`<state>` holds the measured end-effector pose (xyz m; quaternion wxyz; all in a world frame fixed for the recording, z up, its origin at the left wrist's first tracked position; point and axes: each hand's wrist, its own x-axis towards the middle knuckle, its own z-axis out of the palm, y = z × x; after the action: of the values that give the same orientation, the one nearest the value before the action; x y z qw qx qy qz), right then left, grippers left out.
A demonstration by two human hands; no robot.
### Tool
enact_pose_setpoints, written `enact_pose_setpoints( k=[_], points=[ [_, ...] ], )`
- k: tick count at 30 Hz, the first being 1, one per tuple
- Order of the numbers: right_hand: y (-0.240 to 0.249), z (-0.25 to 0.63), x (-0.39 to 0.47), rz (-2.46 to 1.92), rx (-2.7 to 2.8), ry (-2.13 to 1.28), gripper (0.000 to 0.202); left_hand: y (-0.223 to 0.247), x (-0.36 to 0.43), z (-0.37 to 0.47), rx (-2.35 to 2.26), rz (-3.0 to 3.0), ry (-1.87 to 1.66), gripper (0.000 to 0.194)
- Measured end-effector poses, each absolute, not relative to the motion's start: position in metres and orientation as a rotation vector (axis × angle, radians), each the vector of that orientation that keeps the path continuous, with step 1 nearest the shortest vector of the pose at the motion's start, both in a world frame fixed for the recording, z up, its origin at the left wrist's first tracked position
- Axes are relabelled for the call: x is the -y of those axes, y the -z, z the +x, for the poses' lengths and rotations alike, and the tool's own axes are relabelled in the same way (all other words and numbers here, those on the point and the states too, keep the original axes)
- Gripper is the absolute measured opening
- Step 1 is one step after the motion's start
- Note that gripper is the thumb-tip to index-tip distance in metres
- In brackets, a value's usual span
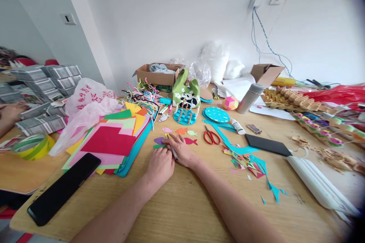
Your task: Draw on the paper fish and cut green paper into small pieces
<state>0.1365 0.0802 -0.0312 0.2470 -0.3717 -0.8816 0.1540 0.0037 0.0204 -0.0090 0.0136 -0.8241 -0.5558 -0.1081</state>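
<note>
Near the table's middle, my left hand [161, 165] rests with its fingers curled together; anything inside them is hidden. My right hand [181, 149] lies beside it, touching it, with a thin dark-tipped marker [174, 154] between its fingers. Several paper fish lie around the fingertips: a purple one [159, 141], a pink one [167, 130], an orange one [181, 131], a light green one [192, 133] and a red one [191, 141]. A green piece [159, 146] lies by my left hand. Red-handled scissors [211, 135] are to the right.
Coloured paper sheets [108, 140] and a black phone [65, 188] lie left. Blue discs [216, 115], a glue bottle [237, 126], paper scraps [251, 163] and a grey flask [251, 98] stand or lie right. Another person's hand [13, 114] is at the far left.
</note>
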Motion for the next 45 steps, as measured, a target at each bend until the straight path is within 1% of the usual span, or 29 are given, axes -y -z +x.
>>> enact_pose_setpoints(
  k=[6, 9, 13, 17, 22, 27, 34, 38, 45],
  points=[
    [0.030, 0.142, -0.082, -1.023, 2.273, -0.337, 0.029, 0.009, -0.020, 0.005, 1.710, -2.602, 0.373, 0.016],
    [0.029, 0.141, -0.082, -1.003, 2.312, -0.388, 0.026, 0.009, -0.018, 0.007, 1.704, -2.601, 0.381, 0.018],
    [0.030, 0.138, -0.083, -1.000, 2.355, -0.454, 0.029, 0.010, -0.016, 0.009, 1.710, -2.600, 0.388, 0.020],
    [0.030, 0.141, -0.084, -1.025, 2.240, -0.390, 0.032, 0.008, -0.018, 0.007, 1.701, -2.594, 0.459, 0.015],
    [0.028, 0.152, -0.087, -1.128, 2.079, -0.317, 0.029, 0.009, -0.032, -0.006, 1.736, -2.452, 0.589, 0.022],
    [0.028, 0.155, -0.086, -1.168, 2.110, -0.261, 0.025, 0.018, -0.046, -0.021, 1.815, -2.374, 0.488, 0.026],
    [0.020, 0.154, -0.073, -0.910, 2.309, -0.285, 0.023, 0.031, -0.055, -0.032, 1.774, -2.370, 0.554, 0.033],
    [0.020, 0.157, -0.073, -0.976, 2.319, -0.211, 0.021, 0.032, -0.055, -0.033, 1.775, -2.364, 0.561, 0.033],
    [0.027, 0.161, -0.077, -1.069, 2.276, -0.069, 0.021, 0.025, -0.053, -0.032, 1.790, -2.332, 0.475, 0.035]
  ],
)
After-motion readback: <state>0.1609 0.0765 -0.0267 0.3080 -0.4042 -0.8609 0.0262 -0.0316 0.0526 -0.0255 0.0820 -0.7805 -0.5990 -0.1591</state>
